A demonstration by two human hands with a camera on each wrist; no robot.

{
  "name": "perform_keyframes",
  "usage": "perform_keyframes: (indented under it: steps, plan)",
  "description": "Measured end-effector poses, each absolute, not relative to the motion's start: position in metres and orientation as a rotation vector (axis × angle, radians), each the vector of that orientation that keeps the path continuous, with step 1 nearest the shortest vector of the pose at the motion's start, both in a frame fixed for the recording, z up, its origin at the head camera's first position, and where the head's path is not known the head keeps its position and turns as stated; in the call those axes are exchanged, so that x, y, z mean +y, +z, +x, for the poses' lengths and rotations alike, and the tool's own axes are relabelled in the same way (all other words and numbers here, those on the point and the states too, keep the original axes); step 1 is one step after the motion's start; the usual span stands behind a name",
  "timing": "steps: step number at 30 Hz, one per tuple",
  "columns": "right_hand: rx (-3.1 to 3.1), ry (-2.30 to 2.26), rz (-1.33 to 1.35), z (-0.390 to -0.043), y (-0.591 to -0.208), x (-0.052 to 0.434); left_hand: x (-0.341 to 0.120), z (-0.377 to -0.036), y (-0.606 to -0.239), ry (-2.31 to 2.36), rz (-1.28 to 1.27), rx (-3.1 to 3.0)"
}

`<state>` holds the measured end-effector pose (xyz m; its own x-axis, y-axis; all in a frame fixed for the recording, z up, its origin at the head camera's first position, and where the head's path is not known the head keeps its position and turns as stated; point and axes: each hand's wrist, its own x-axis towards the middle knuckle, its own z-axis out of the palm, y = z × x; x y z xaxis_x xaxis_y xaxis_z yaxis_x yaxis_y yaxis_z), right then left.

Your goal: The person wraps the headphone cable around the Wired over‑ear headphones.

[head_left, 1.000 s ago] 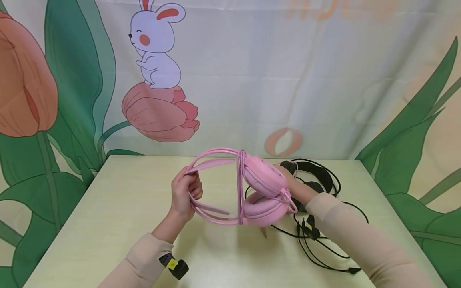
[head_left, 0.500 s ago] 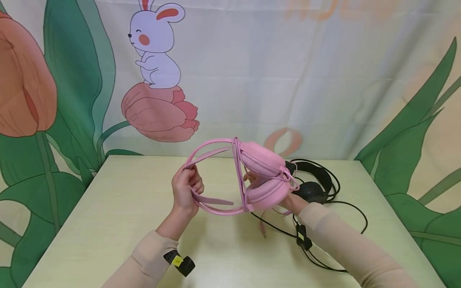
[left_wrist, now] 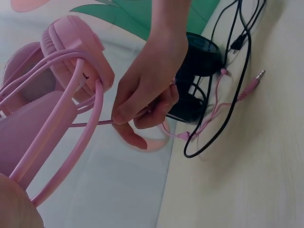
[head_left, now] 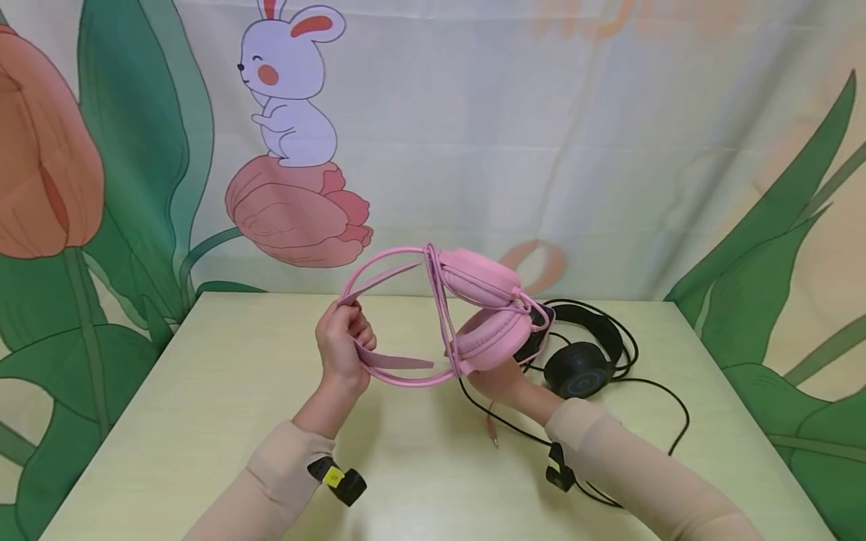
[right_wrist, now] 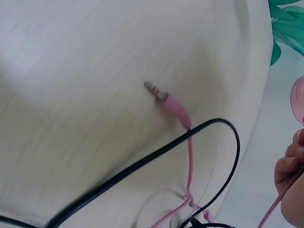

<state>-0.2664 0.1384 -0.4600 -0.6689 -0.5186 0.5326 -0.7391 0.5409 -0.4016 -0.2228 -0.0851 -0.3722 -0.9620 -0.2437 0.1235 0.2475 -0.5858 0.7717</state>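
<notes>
My left hand (head_left: 343, 342) grips the headband of pink headphones (head_left: 492, 342), holding them sideways above the table with the ear cups to the right. Several turns of pink cord (head_left: 440, 315) wrap across the two arms of the headband. Partly behind the lower ear cup is my right hand (head_left: 497, 383). The left wrist view shows that right hand (left_wrist: 149, 90) pinching a stretch of pink cable (left_wrist: 90, 124) that runs to the wrapped cord. A loose pink audio plug (right_wrist: 175, 109) dangles below, near a black cable (right_wrist: 142, 161).
Black headphones (head_left: 575, 370) lie at the back right of the pale table (head_left: 223, 421), their black cables (head_left: 683, 421) looping around the right side. A printed curtain (head_left: 433, 150) stands behind the table's far edge. Both sleeves carry a small black wrist camera (head_left: 558, 469).
My right hand has moved from behind the ear cups' right side leftward to beneath the lower cup. The pink headphones have risen and shifted slightly left; the left hand keeps its grip.
</notes>
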Motion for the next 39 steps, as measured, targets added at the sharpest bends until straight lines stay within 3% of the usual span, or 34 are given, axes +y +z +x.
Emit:
perform_keyframes:
  steps: [17,29,39]
  plan:
    - [-2.614,0.571,0.907,-0.254,-0.43,0.123,-0.081,-0.231,-0.367,-2.467,0.091,-1.153]
    - [-2.496,0.491,1.171,-0.241,-0.421,0.124,-0.081,-0.231,-0.356,-2.376,0.129,-1.09]
    - [-2.458,0.605,1.222,-0.223,-0.424,0.119,-0.089,-0.23,-0.356,-2.3,0.183,-1.149]
